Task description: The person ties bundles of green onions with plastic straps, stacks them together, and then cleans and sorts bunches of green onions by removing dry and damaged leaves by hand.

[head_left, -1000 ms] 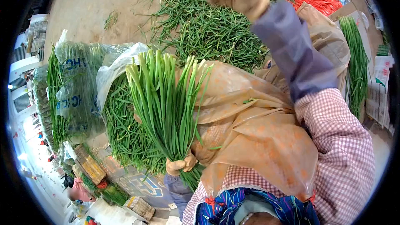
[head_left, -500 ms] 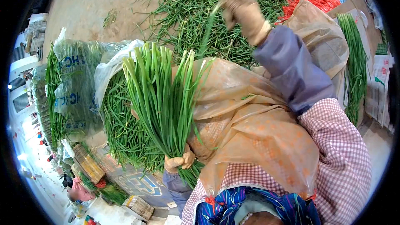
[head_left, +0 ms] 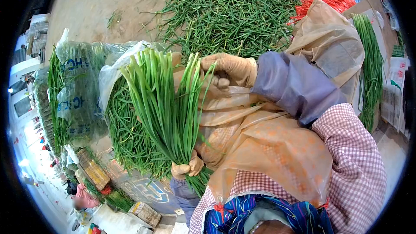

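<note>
My gloved left hand is wrapped round the lower, leafy part of a bunch of garlic chives. The bunch leans over my lap with its pale cut ends up and fanned apart. At the upper right side of the bunch, my gloved right hand has its fingers bent in against the outermost stalk ends, closed on a chive stalk; the fingertips are partly hidden. A translucent orange-brown plastic apron covers my lap beneath both hands.
Loose green leaves lie heaped on the floor ahead. Red ties and more chives are at the right. To the left stand plastic-wrapped bundles and a chive pile. A person in pink is far off.
My right hand has come back from over the leaf heap, where it held a thin strand, down to the stalk ends. That strand is gone from it. My left hand keeps its hold.
</note>
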### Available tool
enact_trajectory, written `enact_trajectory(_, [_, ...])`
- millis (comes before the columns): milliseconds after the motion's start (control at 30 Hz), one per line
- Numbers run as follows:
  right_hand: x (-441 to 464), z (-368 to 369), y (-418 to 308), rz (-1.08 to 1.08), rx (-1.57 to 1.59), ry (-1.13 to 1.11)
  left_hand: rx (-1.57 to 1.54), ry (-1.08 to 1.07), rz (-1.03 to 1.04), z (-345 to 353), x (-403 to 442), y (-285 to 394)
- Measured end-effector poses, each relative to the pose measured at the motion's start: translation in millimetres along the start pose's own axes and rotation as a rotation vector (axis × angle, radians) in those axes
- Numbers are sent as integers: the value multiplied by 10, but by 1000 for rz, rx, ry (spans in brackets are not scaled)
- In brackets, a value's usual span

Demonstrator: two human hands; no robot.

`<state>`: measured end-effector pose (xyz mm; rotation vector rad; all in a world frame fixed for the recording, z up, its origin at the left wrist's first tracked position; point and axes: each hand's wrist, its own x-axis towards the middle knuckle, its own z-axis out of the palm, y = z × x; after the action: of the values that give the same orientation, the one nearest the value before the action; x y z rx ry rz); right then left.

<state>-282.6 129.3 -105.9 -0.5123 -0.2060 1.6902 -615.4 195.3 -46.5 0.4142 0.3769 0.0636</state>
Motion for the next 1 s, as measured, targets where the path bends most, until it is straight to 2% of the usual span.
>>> enact_trajectory(100, [5,-5,-19,-106,-24,246,-12,-19,7,-11,16,-6])
enact_trajectory(167, [17,-119,-126,-267,-84,289,-4,10,28,39,44,-4])
enact_trajectory(200, [3,-157,-249,-306,-96,421,-4,6,29,34,44,-3])
enact_trajectory(267, [-9,-394,-460,-475,80,648,-3,-4,23,16,39,0])
enact_trajectory(300, [-1,-581,-589,-562,59,852,-26,-4,28,-2,30,-13])
enact_trajectory(367, [-98,-1094,-832,-821,210,960,-70,-1,40,-54,-7,-46])
enact_trajectory(400, [-192,-1110,-926,-864,118,1125,-92,1,47,-75,-25,-58])
enact_trajectory(433, [-255,-1351,-927,-890,-74,1188,-91,-11,34,-94,-18,-47])
enact_trajectory(500, [-230,-1682,-813,-825,-787,1204,-79,-21,18,-107,9,-49])
enact_trajectory(533, [-182,-1551,-744,-770,-983,1232,-77,-27,9,-105,-6,-42])
enact_trajectory(567, [-84,-1491,-708,-822,-963,1067,-75,-31,-1,-109,7,-32])
enact_trajectory(600, [30,-1263,-729,-731,-769,921,-71,-38,-14,-116,20,-25])
enact_trajectory(633, [107,-808,-691,-722,-259,686,-66,-39,-22,-125,44,-26])
enact_trajectory(667, [224,-664,-634,-678,-201,550,-69,-43,-29,-123,44,-1])
enact_trajectory(700, [304,-571,-587,-551,-283,450,-67,-48,-36,-119,47,13])
enact_trajectory(733, [350,-433,-525,-393,-229,328,-67,-49,-43,-135,46,14])
enact_trajectory(800, [404,-95,-450,-128,-388,156,-63,-60,-48,-148,66,34])
enact_trajectory(900, [404,205,-408,-83,-275,-29,-72,-68,-50,-178,45,31])
enact_trajectory(1000, [366,370,-536,-30,-315,17,-80,-78,-52,-212,32,21])
